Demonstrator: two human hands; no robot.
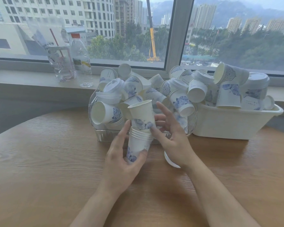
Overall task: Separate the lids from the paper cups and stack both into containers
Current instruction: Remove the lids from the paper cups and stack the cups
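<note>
The left hand [121, 158] holds a short stack of nested paper cups [138, 145] above the wooden bench [47, 153], its fingers clamped around the lower part of the stack, thumb on the near side. The cups are white with a blue flower print near the base, and several rolled rims show one above another at the top of the stack. A further paper cup [142, 114] of the same pattern sits partly pushed into the stack, tilted slightly left, mouth up and empty. The right hand [172, 136] is beside it, fingers spread apart, fingertips touching the cup's lower wall. Behind, a clear container [105, 136] and a white tub [228, 123] are heaped with loose cups and white lids.
</note>
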